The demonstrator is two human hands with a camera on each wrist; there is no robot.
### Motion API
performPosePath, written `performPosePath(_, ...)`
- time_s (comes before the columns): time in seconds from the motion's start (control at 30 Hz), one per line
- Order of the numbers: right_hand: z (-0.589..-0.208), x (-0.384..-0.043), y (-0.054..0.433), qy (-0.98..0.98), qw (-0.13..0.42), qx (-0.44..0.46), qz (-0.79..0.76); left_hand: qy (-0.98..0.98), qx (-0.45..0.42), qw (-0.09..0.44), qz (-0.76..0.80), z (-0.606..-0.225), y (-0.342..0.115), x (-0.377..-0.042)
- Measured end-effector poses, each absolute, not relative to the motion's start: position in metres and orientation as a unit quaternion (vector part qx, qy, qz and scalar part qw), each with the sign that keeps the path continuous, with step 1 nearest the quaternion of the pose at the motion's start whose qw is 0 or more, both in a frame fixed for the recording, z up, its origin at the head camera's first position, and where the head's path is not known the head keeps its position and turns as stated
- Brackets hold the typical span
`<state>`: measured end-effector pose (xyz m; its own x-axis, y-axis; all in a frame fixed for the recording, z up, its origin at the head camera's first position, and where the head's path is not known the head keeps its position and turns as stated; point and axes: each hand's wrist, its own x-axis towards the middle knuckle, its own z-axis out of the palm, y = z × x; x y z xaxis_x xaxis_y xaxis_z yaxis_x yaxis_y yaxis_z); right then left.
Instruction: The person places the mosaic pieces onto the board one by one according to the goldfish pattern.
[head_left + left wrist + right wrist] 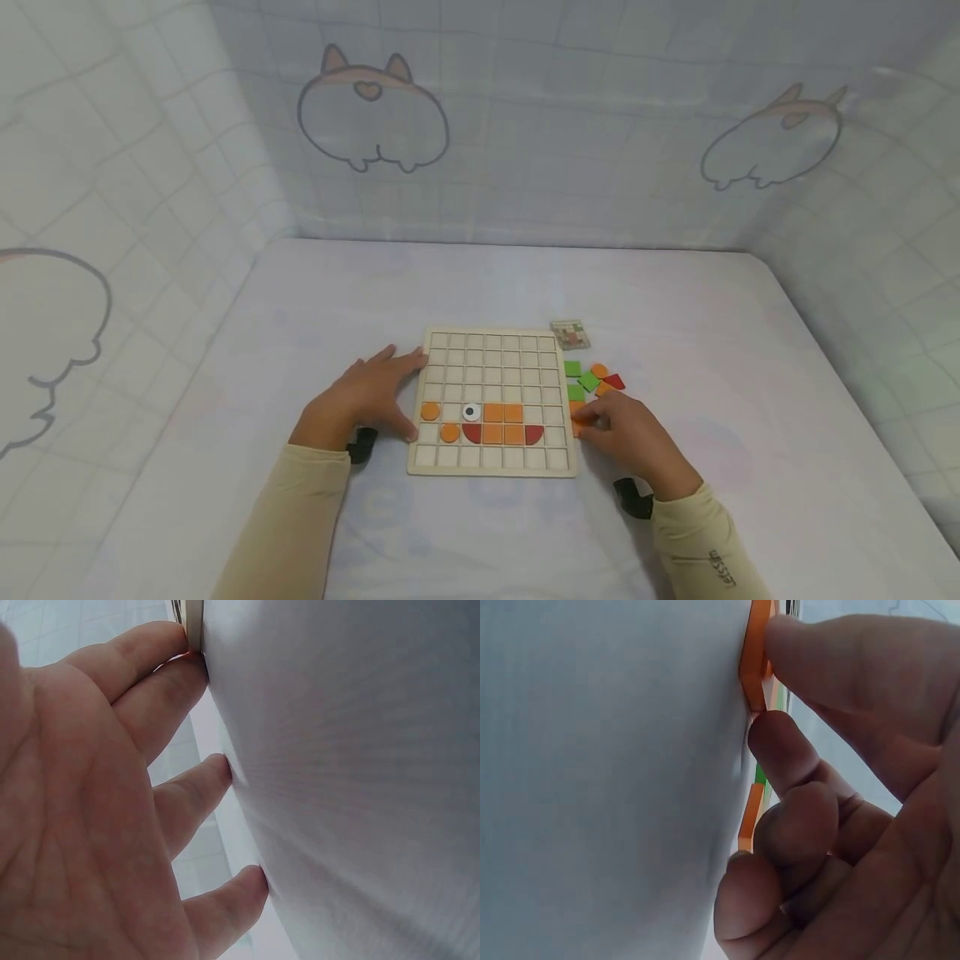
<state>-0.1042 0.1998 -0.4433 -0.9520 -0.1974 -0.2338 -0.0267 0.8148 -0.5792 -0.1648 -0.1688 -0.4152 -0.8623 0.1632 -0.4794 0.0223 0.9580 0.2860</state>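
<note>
A pale wooden grid board (483,375) lies flat on the table. In its lower rows sit two orange discs (450,432), a white disc with a black dot (471,412), several orange square tiles (503,423) and two red rounded pieces (534,434). My left hand (367,392) has its fingers spread and touches the board's left edge with thumb and fingertips; in the left wrist view other fingertips (217,769) rest on the cloth. Beside the board's right edge, my right hand (630,429) pinches an orange tile (756,652) between thumb and index finger, low over the cloth.
Green square tiles (573,368), an orange disc (599,371) and a red piece (614,382) lie loose right of the board, beyond my right hand. A small patterned card (571,334) lies at its upper right corner. Cloth-like walls (510,167) enclose the table.
</note>
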Motion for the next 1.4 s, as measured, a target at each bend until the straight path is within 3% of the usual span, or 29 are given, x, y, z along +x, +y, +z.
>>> performPosePath(0.77, -0.446, -0.101, 0.203, 0.955, 0.125, -0.083, -0.254, 0.956, 0.057, 0.253, 0.139, -0.417, -0.173, -0.162)
performPosePath(1.07, -0.444, -0.102, 0.198, 0.954, 0.152, -0.084, -0.243, 0.957, 0.066, 0.248, 0.136, -0.418, -0.172, -0.163)
performPosePath(1.4, -0.428, -0.116, 0.184, 0.952, 0.115, -0.132, -0.252, 0.956, 0.065, 0.249, 0.138, -0.42, -0.173, -0.164)
